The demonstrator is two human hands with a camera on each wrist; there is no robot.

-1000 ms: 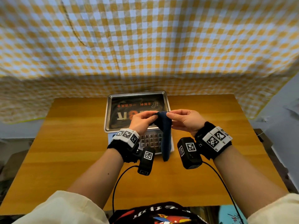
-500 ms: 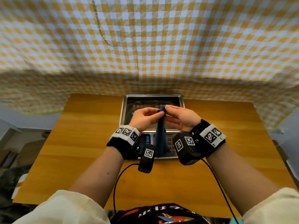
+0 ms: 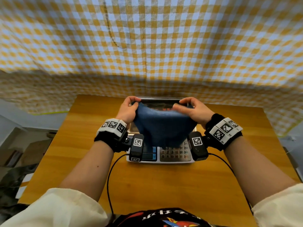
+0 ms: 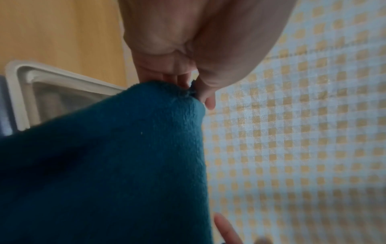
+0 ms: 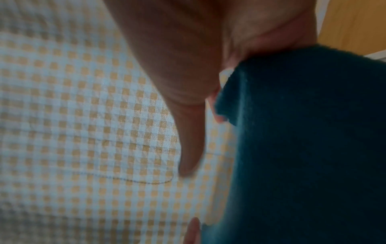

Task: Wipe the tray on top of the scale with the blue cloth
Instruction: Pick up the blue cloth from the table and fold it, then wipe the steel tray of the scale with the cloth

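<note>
The blue cloth (image 3: 164, 126) hangs spread out between my two hands above the scale (image 3: 173, 153). My left hand (image 3: 131, 106) pinches its left top corner and my right hand (image 3: 186, 107) pinches its right top corner. The cloth (image 4: 117, 156) fills the lower left of the left wrist view, held by the left hand (image 4: 192, 85). The right wrist view has the cloth (image 5: 309, 140) at right, gripped by my right hand (image 5: 225, 92). The metal tray (image 3: 157, 99) lies on the scale, mostly hidden behind the cloth; one corner of the tray (image 4: 23, 74) shows in the left wrist view.
The scale stands on a wooden table (image 3: 82, 145), its keypad (image 3: 175, 152) facing me. A yellow and white checked curtain (image 3: 147, 46) hangs behind the table. Black cables (image 3: 109, 177) run from the wrist cameras toward my body.
My hands have moved apart and forward, so the cloth, which hung as a narrow bunch between them, is now stretched wide over the tray. The head view has also shifted.
</note>
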